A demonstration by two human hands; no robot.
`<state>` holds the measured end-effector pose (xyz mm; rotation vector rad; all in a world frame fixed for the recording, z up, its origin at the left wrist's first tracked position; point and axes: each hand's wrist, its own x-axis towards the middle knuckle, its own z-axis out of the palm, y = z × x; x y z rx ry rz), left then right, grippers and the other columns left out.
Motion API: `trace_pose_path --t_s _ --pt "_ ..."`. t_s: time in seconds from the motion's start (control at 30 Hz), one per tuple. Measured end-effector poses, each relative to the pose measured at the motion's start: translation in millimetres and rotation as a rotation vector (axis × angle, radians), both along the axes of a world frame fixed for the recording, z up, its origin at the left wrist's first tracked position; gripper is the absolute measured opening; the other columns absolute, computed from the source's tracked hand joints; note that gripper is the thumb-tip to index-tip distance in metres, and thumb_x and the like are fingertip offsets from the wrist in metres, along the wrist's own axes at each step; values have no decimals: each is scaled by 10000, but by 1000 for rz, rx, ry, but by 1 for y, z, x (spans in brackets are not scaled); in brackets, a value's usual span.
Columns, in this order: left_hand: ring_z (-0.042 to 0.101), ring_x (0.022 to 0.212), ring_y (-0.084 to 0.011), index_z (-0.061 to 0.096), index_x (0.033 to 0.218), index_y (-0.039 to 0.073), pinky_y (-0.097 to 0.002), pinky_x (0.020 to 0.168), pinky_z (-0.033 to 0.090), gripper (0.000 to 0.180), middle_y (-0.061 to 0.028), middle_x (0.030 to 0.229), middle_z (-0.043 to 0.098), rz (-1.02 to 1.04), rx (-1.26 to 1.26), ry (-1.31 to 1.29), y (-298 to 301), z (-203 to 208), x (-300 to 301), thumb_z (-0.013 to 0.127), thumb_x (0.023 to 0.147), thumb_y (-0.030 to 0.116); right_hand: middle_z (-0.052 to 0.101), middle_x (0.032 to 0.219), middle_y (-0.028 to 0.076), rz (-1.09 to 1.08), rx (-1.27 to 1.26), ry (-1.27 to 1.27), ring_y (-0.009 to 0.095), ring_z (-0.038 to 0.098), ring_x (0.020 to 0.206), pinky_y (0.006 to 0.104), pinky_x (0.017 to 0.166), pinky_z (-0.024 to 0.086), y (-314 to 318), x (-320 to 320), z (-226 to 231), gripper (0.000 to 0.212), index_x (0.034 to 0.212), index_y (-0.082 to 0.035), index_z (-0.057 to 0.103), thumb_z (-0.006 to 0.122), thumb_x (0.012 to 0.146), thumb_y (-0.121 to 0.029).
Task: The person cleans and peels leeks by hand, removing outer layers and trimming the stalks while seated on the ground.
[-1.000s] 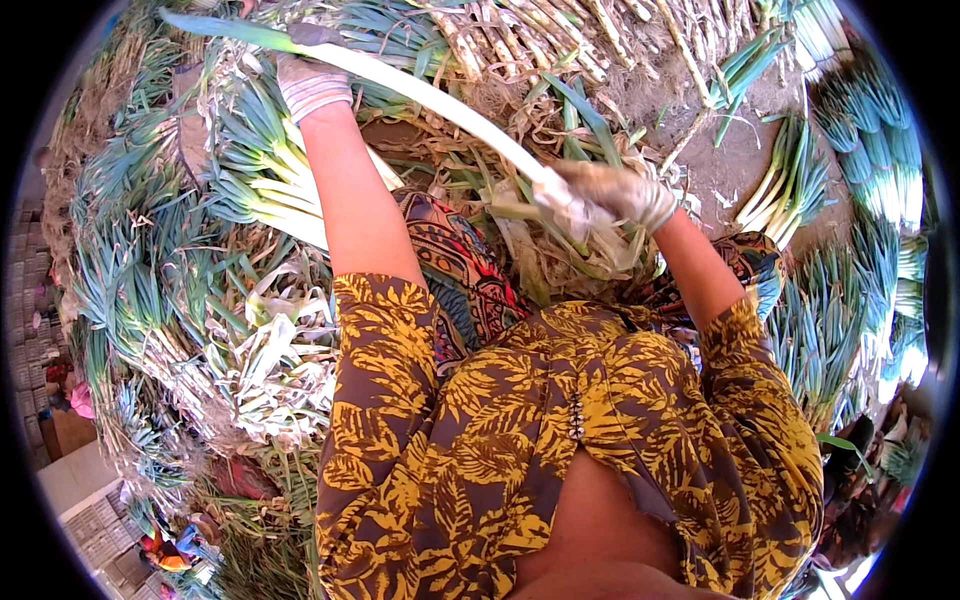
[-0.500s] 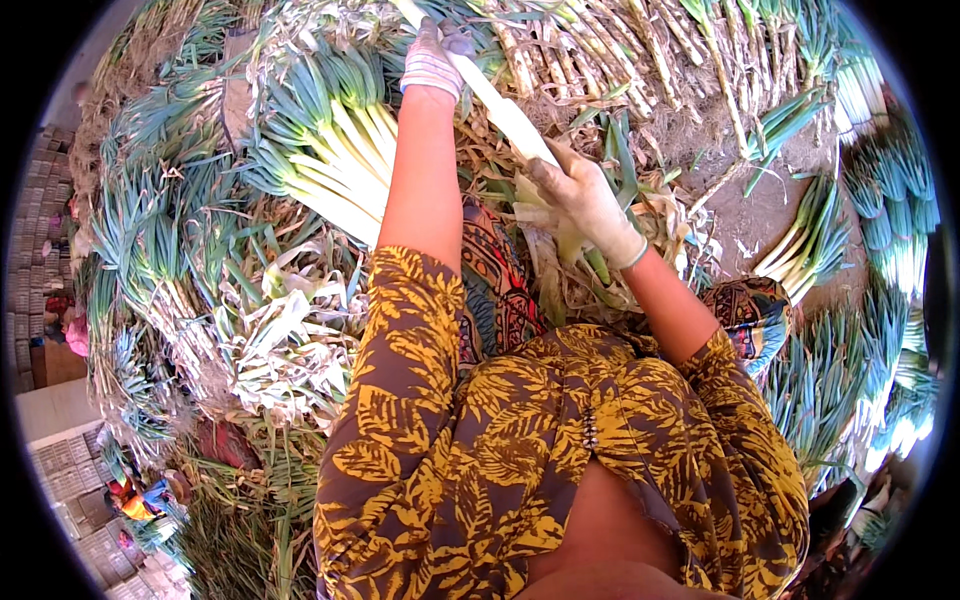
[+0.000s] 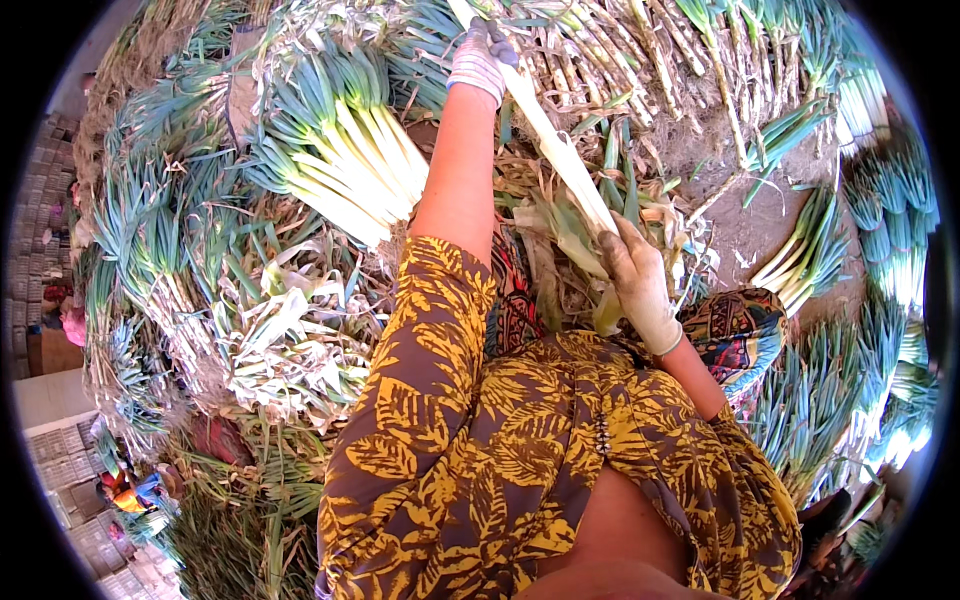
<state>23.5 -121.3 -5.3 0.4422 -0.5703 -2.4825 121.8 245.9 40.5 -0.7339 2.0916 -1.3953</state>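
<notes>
My left hand (image 3: pixel 480 62), in a striped, grey-fingered glove, is closed round the upper part of a long white green onion (image 3: pixel 562 150). The stalk slants down to the right, toward my body. At its lower end my right hand (image 3: pixel 638 280), in a pale, soiled glove, has its fingers closed round the stalk. A loose, pale green outer leaf (image 3: pixel 578 240) hangs beside that end, close to the right fingers. To the left of my left forearm lies a fanned pile of clean white-stalked green onions (image 3: pixel 355 150), partly covered by the arm.
Peeled husks (image 3: pixel 295 335) are heaped at the left. Untrimmed onions with dry roots (image 3: pixel 600 50) lie across the far side. A small bunch (image 3: pixel 805 250) rests on the ground at the right, near tied bundles (image 3: pixel 890 220). Stacked crates (image 3: pixel 75 480) stand far left.
Both hands have shifted right with the green onion. My right hand has moved down toward my body, baring more white stalk between the hands. The clean pile is less covered by my arm.
</notes>
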Motion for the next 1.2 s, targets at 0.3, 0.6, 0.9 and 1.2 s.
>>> trace_pose_path --t_s 0.3,0.6,0.9,1.2 --pt "343 444 -80 524 956 93 -215 373 306 288 6 665 447 69 85 82 -11 11 11 547 977 379 455 689 -34 -70 -12 -155 47 381 589 221 503 308 47 7 -15 374 1242 39 549 522 1001 -245" --pt "379 487 -114 513 999 67 -257 403 346 319 -44 722 453 193 -115 -73 -15 7 11 545 981 384 467 650 -29 -77 33 -162 59 391 581 235 502 321 58 -4 -25 282 1061 42 604 513 1000 -217" --pt "452 580 -136 525 991 171 -296 492 401 351 9 732 489 194 -246 -49 -9 29 12 539 934 517 664 785 143 267 516 488 303 636 638 394 616 524 20 -83 -67 388 1115 -25 608 597 928 -364" --pt "549 614 -173 576 1043 143 -315 552 476 300 -1 753 561 -17 -386 279 30 47 4 656 880 382 663 868 229 278 75 402 325 652 765 403 724 502 -82 -105 -56 533 1291 8 526 582 930 -380"
